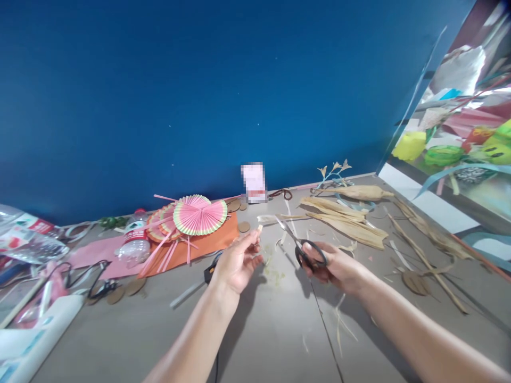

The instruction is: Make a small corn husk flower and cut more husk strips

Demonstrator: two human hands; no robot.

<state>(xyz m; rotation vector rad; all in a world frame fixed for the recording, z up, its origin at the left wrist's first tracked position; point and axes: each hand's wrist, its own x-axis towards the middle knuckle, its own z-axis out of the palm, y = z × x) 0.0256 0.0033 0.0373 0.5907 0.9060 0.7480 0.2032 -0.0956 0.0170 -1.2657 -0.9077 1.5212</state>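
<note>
My left hand point(241, 260) pinches a small pale piece point(260, 228) between thumb and fingertips; it looks like a scrap of dried husk. Black-handled scissors point(311, 256) are in my right hand point(333, 266), fingers through the loops. Their blades point up and left, toward the piece but apart from it, and seem slightly parted. Just beyond the blades lie broad dried husks point(347, 229), tan and papery. Tiny greenish shavings point(275, 274) are scattered on the surface between my hands.
Pink pleated paper fans point(200, 215) rest on an orange sheet point(229, 234) at left, beside a plastic bottle point(136, 239). A dried-husk flower sprig point(335, 171) lies by the blue wall point(239, 96). More husk strips point(427, 260) and a brown disc point(415, 283) are at right.
</note>
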